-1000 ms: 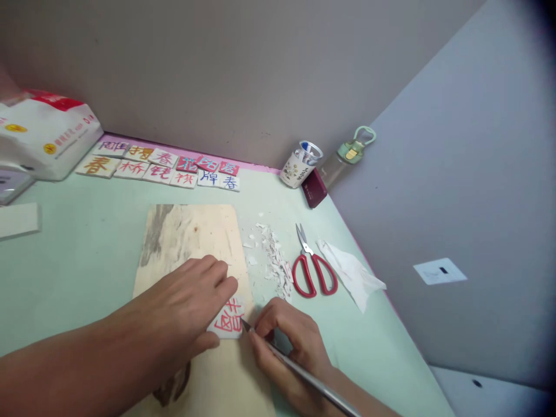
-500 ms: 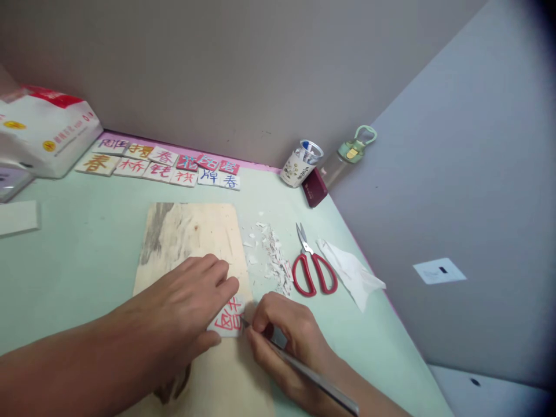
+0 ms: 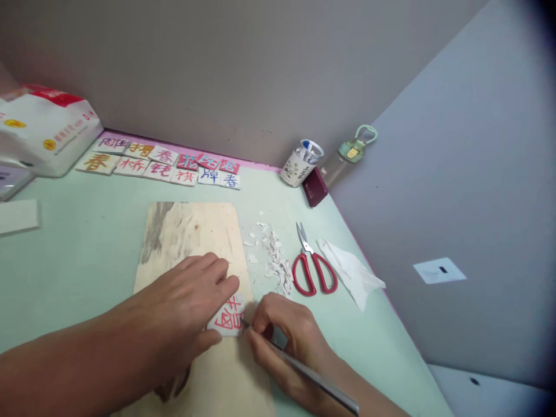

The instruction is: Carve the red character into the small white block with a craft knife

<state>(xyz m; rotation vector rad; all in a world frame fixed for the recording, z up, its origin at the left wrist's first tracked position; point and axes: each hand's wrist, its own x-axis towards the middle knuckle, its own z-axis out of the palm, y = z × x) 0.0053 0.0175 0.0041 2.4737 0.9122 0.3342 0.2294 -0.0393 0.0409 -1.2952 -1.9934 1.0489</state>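
Note:
My left hand (image 3: 182, 301) presses flat on a small white tile (image 3: 226, 317) with a red carved character, holding it down on a wooden board (image 3: 191, 231). Fingers and thumb cover the tile's left part. My right hand (image 3: 282, 336) grips a thin metal carving knife (image 3: 304, 373) like a pen. Its tip touches the tile's right edge.
White shavings (image 3: 273, 258) lie beside the board, then red scissors (image 3: 313, 269) and a crumpled tissue (image 3: 351, 272). Several finished character tiles (image 3: 165, 162) line the back wall. A printed cup (image 3: 300, 163), a dark red case (image 3: 314, 186), a green-capped bottle (image 3: 350, 153) and a white bag (image 3: 43, 136) stand around.
My right hand has shifted slightly left and up, bringing the knife tip closer against the tile's edge. My left hand has stayed on the tile.

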